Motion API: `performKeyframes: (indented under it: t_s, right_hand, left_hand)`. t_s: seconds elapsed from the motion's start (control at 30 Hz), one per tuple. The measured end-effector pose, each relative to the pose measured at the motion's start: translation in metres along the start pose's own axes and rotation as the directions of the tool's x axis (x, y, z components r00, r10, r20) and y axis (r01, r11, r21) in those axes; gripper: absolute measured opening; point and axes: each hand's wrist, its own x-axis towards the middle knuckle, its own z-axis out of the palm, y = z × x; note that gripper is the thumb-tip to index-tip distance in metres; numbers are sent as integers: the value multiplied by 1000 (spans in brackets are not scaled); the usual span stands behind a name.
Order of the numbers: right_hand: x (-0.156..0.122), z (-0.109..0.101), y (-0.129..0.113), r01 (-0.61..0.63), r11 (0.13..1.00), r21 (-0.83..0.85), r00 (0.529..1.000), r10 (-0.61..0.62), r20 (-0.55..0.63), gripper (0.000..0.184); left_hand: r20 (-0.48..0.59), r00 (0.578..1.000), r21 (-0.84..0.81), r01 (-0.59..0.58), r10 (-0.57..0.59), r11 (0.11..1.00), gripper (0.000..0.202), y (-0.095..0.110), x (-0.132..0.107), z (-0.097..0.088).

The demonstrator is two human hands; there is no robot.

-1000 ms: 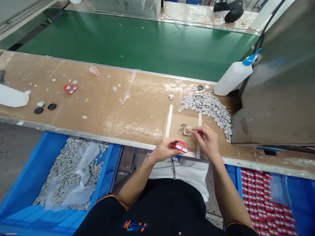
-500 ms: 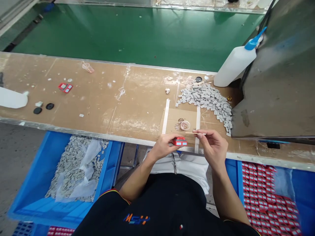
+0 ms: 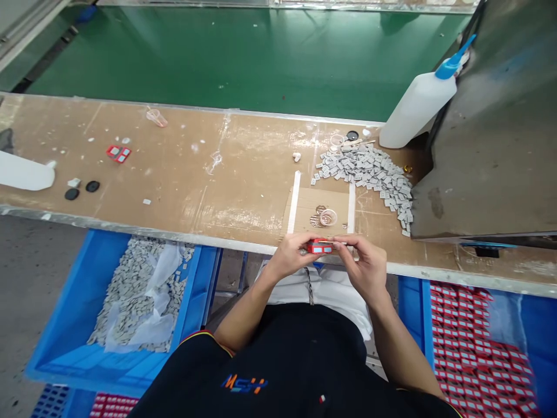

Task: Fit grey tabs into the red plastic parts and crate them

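Between the fingers of my left hand [image 3: 290, 255] is a small red plastic piece [image 3: 319, 248] with pale rectangular panels, held over the bench's front edge. My right hand [image 3: 365, 264] pinches a thin wooden stick [image 3: 329, 241], whose end lies over the top of the red piece. Whether the tip touches it I cannot tell. Just beyond my hands, a small clear cup [image 3: 328, 217] sits on a taped cardboard sheet [image 3: 322, 197], beside brownish smears. A heap of small grey tiles [image 3: 369, 174] spreads to the right behind the sheet.
A white bottle with a blue nozzle [image 3: 420, 107] leans by a metal box [image 3: 491, 133]. Another red piece [image 3: 118, 154] lies on the bench at left. Below are a blue bin of grey tiles [image 3: 130, 290] and a blue bin of red pieces [image 3: 470, 342]. A green belt [image 3: 243, 64] runs behind.
My right hand has moved left with the stick, bringing it from beside the cup to over the red piece. My left hand keeps its hold on the piece.
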Motion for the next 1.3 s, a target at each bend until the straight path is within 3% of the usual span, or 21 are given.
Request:
performKeyframes:
  t_s: [0.17,0.37,0.63,0.77,0.87,1.07,1.2,1.3]
  right_hand:
    - [0,-3,-5,11,994,-107,1000,-8,28,12]
    - [-1,-4,-5,-34,996,-87,999,38,40,14]
    - [20,-2,9,-126,992,-20,980,122,-160,12]
    - [33,12,22,-61,997,-57,996,57,-69,14]
    - [43,6,33,-23,998,-53,1000,23,4,24]
    - [90,-30,83,-105,918,-383,994,84,-70,9]
    - [117,-33,109,-109,820,-562,992,127,-8,4]
    - [125,-33,110,-84,763,-641,988,146,45,16]
  left_hand:
    - [5,1000,-8,9,-9,1000,26,-1,0,0]
    - [1,1000,-11,16,-16,1000,26,-2,0,0]
    - [9,1000,-46,13,-13,999,27,1,0,-1]
    - [1,1000,-19,4,-4,1000,26,0,0,-2]
    - [6,1000,-29,15,-15,999,27,0,0,-2]
    - [17,999,-53,29,-28,998,29,2,0,-3]
    - [15,1000,-69,27,-26,997,29,1,1,-3]
    - [16,1000,-74,-3,4,997,29,-1,0,-3]
